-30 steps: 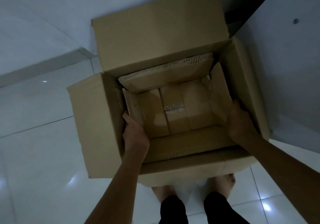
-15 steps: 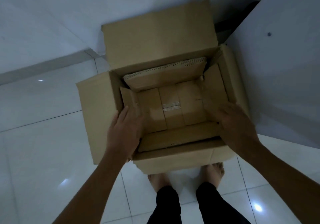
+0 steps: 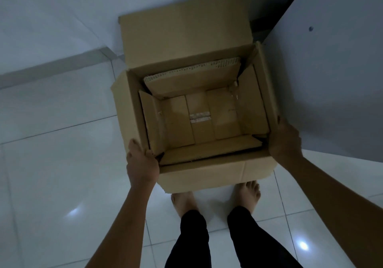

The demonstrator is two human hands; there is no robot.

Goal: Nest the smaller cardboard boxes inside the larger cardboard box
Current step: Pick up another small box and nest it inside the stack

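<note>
A large open cardboard box (image 3: 207, 171) stands on the floor in front of me, its far flap (image 3: 184, 31) upright. A smaller open cardboard box (image 3: 199, 122) sits inside it, flaps standing along the inner walls, a strip of tape across its bottom. My left hand (image 3: 142, 164) grips the large box's near left corner, fingers over the outside of the left flap. My right hand (image 3: 285, 139) holds the right wall near the front corner, thumb on the rim.
Glossy white floor tiles (image 3: 58, 164) spread to the left and front. A grey wall (image 3: 51, 15) runs behind, and a grey panel (image 3: 331, 71) stands close along the box's right side. My bare feet (image 3: 215, 199) are just below the box's near wall.
Both hands have come out of the inner box and moved onto the outer box's left and right sides. The view has pulled back, so the box looks smaller.
</note>
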